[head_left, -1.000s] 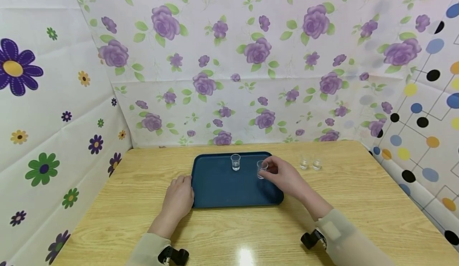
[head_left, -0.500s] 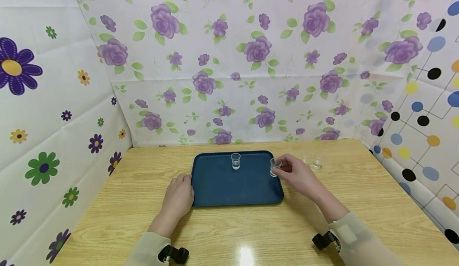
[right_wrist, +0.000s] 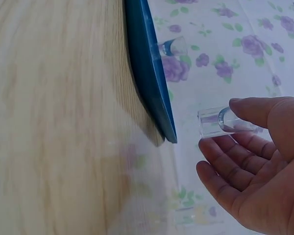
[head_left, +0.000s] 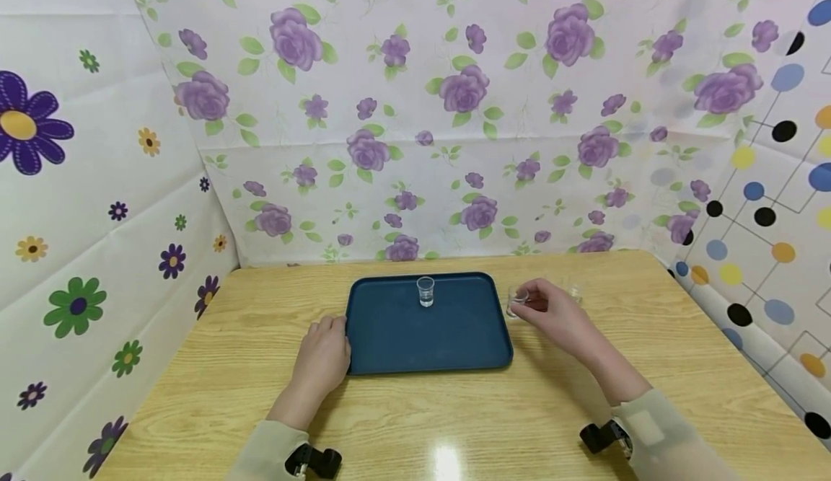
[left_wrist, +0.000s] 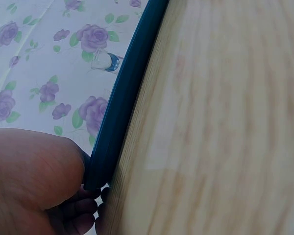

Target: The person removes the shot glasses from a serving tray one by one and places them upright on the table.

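My right hand point(head_left: 552, 313) pinches a clear shot glass point(head_left: 515, 303) between thumb and fingertips, just beyond the tray's right edge. In the right wrist view that held glass point(right_wrist: 213, 122) is upright relative to the table, its base raised above the tabletop. At the left edge of the dark blue tray point(head_left: 415, 340), my left hand point(head_left: 324, 355) grips the rim, thumb side against the tray corner point(left_wrist: 100, 166) and fingers curled beside it. A second shot glass point(head_left: 425, 292) stands at the back of the tray, with what looks like a thick clear base.
Behind my right hand another shot glass point(head_left: 575, 292) stands on the wooden table point(head_left: 260, 301), partly covered by the hand. Flowered cloth point(head_left: 389, 106) closes off the back and left, and dotted cloth point(head_left: 766, 250) the right.
My right hand has carried the shot glass rightward from over the tray to past its right edge. The left hand, the tray and the glass on it have stayed put.
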Motion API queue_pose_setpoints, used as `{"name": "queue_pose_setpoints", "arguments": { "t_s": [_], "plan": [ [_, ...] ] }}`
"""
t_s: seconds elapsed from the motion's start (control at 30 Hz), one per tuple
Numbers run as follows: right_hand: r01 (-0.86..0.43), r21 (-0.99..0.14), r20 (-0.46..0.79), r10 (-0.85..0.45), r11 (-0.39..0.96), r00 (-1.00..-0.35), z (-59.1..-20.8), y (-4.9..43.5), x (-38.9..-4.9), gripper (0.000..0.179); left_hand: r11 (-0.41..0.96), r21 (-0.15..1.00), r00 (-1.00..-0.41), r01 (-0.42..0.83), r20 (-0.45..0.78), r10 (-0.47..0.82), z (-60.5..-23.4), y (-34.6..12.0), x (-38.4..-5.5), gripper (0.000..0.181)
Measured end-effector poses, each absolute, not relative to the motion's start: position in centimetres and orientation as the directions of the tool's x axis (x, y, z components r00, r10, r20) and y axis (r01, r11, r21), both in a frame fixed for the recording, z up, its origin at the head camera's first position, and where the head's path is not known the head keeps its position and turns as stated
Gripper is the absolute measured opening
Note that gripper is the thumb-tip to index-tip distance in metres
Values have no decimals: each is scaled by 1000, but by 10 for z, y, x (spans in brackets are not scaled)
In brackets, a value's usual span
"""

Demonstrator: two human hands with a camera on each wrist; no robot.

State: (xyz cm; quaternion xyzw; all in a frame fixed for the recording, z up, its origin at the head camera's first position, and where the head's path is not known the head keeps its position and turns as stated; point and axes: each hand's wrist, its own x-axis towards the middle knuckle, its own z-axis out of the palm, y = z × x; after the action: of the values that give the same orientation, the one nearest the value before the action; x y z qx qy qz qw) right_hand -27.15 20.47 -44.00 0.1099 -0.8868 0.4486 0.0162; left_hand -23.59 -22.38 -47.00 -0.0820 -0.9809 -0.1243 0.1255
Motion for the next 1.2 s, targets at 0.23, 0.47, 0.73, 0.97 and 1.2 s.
{"name": "queue_pose_setpoints", "arguments": {
  "t_s": [0.23,0.47,0.73,0.97,1.2],
  "plan": [
    [-208,-772,126,-175,601,-976,-438,214,-270,38,955,223,-955,194,267,131,-469,-223,-236,38],
    [-202,-763,123,-169,615,-978,-438,223,-270,38,957,217,-954,193,271,131,-467,-223,-235,38],
    [-187,-750,122,-146,635,-982,-440,235,-268,41,956,221,-954,195,271,132,-468,-223,-236,38],
    [-186,-736,126,-138,651,-982,-442,250,-263,40,954,221,-953,201,271,137,-470,-223,-235,38],
    [-175,-733,108,-141,657,-984,-446,263,-263,45,953,233,-958,192,257,131,-469,-223,-235,38]
  ]
}}
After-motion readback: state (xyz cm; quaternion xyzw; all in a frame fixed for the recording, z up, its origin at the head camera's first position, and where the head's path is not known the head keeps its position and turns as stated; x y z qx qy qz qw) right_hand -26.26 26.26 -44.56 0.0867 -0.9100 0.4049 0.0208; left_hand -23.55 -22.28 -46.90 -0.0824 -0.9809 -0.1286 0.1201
